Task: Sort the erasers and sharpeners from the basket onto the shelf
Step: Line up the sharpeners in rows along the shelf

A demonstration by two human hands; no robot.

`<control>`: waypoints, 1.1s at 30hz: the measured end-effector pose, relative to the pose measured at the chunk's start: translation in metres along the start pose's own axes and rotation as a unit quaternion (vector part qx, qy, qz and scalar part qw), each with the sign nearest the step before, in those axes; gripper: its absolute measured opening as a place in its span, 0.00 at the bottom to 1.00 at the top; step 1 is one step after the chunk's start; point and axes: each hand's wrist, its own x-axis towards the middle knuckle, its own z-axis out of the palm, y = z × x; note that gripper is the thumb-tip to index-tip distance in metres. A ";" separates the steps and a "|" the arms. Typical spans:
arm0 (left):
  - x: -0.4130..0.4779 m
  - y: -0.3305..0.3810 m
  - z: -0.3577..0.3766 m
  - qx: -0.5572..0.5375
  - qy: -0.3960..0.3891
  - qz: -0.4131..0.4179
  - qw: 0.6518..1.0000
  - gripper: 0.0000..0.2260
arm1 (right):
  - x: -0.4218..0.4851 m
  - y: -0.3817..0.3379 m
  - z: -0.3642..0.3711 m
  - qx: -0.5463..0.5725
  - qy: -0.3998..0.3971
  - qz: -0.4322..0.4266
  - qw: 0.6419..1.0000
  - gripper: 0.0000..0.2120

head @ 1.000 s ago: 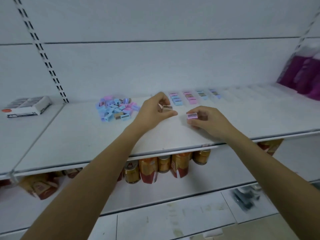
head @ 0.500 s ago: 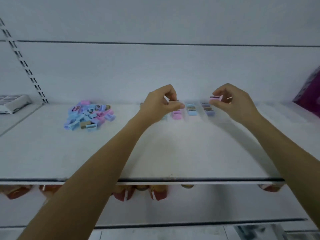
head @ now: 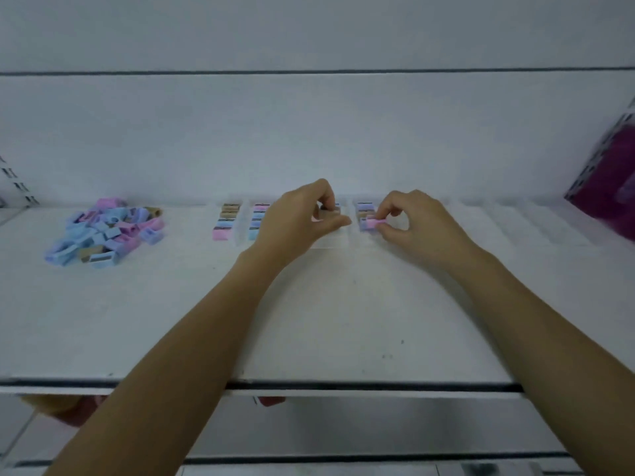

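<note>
A white shelf (head: 309, 321) ran along a pale back wall. At its left lay a loose pile (head: 103, 231) of pink, blue and tan sharpeners. Near the back, short sorted rows (head: 225, 219) stood side by side. The left hand (head: 295, 221) pinched a tan sharpener (head: 331, 210) over the middle rows. The right hand (head: 422, 228) pinched a pink sharpener (head: 372, 222) at the front end of the rightmost row. At the far right sat magenta packs (head: 608, 194).
</note>
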 end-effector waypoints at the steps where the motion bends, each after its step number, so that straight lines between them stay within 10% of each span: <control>1: -0.001 0.000 0.001 0.036 0.006 0.011 0.999 0.11 | 0.000 0.001 0.001 -0.017 -0.006 0.004 1.000 0.03; 19: -0.004 0.000 0.007 0.186 -0.099 0.071 0.975 0.13 | 0.001 0.002 0.006 -0.103 -0.008 -0.016 0.995 0.03; 33: -0.014 -0.005 0.005 0.163 -0.036 0.092 0.982 0.06 | -0.002 -0.006 0.005 -0.090 -0.016 0.002 0.996 0.04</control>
